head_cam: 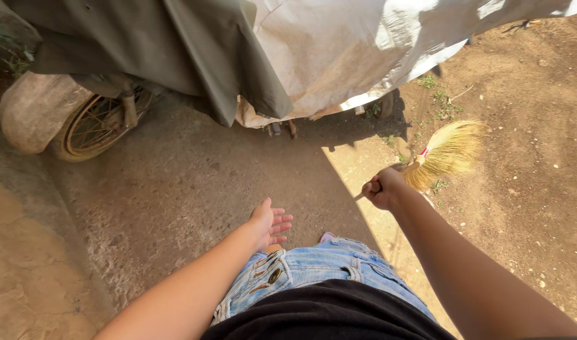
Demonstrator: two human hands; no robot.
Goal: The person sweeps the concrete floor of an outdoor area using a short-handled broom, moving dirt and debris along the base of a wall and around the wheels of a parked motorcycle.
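Hard daylight falls from the upper right, so the dirt ground (pixel 527 189) on the right is bright and warm. A sharp-edged shadow covers the ground's middle and left, its border running diagonally past the right hand (pixel 384 189). The white tarp (pixel 364 50) glares where sun hits it, nearly washed out at the top. The straw broom (pixel 446 154) head is smeared by motion blur. Wide-angle bending shows at the edges; the forearms close to the lens look stretched.

Broom (pixel 446 154) in the right hand (pixel 384 187), far right — covered wheel (pixel 96 123) far left, tarp (pixel 339 50) ahead between.
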